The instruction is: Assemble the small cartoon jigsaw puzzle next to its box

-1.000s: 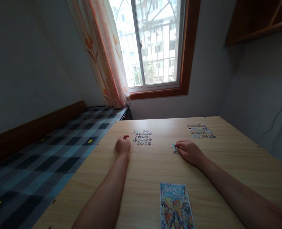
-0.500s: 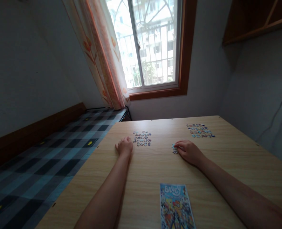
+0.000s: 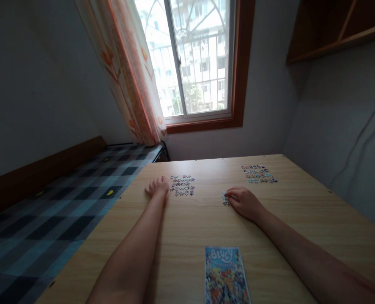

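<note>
My left hand [image 3: 157, 186] lies on the wooden table [image 3: 193, 223], fingers stretched forward and loosely apart, their tips at the left edge of a loose group of puzzle pieces [image 3: 182, 185]. It holds nothing. My right hand [image 3: 242, 202] rests palm down further right. Its fingertips are pinched together on a small cluster of joined puzzle pieces [image 3: 224, 199], which lies flat on the table. A second spread of pieces [image 3: 258, 174] sits beyond the right hand, apart from it.
A colourful picture card [image 3: 225, 276] with a blue title lies at the near edge between my forearms. A bed with a checked cover [image 3: 57, 198] adjoins the table on the left. Behind are a window [image 3: 193, 63], a curtain [image 3: 133, 84] and a wall shelf [image 3: 339, 29].
My left hand has slid forward and uncurled, from short of the loose pieces to touching their left edge. The right hand stays on the small cluster. The view has shifted slightly.
</note>
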Demonstrator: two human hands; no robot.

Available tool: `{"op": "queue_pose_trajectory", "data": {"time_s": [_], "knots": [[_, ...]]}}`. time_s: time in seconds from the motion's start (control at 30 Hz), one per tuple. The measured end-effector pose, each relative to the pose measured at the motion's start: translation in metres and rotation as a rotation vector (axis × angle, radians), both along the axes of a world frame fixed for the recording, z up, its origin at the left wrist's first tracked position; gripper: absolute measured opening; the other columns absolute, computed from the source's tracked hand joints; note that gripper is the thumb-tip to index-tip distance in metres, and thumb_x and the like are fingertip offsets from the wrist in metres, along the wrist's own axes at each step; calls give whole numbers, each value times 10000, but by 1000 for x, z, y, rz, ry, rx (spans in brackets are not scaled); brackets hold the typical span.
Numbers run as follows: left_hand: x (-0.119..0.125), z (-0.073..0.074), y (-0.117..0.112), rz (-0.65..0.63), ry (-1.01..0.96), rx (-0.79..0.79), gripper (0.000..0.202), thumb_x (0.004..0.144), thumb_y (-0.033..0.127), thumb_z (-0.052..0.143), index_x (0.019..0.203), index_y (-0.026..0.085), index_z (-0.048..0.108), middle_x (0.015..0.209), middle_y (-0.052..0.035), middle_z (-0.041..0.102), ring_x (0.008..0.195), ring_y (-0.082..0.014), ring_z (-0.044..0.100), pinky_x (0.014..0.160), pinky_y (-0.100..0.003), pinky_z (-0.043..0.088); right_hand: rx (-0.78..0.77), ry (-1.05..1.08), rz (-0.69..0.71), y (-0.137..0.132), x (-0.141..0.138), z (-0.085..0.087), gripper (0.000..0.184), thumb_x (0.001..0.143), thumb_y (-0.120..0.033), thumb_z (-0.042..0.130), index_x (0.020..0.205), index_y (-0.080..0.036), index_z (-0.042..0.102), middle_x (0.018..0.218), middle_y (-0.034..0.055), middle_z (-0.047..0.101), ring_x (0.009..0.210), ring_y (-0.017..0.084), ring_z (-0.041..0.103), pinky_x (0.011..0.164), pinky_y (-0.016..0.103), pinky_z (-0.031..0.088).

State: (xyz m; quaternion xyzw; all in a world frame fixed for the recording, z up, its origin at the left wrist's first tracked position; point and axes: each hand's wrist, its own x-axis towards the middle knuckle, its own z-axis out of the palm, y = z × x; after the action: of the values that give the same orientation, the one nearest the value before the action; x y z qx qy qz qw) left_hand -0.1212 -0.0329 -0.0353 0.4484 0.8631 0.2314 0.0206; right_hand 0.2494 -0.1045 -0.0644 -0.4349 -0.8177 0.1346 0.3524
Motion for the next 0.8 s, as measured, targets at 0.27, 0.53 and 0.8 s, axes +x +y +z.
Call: {"op": "queue_pose_trajectory", "data": {"time_s": [0.27,0.53,0.8], "knots": [[-13,11,17,74,-50,67,562,1022,422,203,1301,206,640,1354,-156,642,1302,-325,547,1124,-529,323,1,16,-1,2,0,0,235,842,-144,562,916,-230,767,987,45,757,965,223,665,928,355,478],[6,13,10,-127,85,220,311,930,315,491,1088,234,746,1310,-84,667,1236,-287,558,1077,-395,383,-4,11,-25,3,-1,1,227,845,-150,567,905,-238,767,971,44,755,963,227,662,921,362,467],[64,36,-2,-463,385,161,210,869,346,608,870,254,796,1215,-66,688,1134,-290,570,1046,-446,363,-1,13,-18,3,0,0,228,850,-155,558,911,-228,766,959,54,751,939,224,661,912,362,481]]}}
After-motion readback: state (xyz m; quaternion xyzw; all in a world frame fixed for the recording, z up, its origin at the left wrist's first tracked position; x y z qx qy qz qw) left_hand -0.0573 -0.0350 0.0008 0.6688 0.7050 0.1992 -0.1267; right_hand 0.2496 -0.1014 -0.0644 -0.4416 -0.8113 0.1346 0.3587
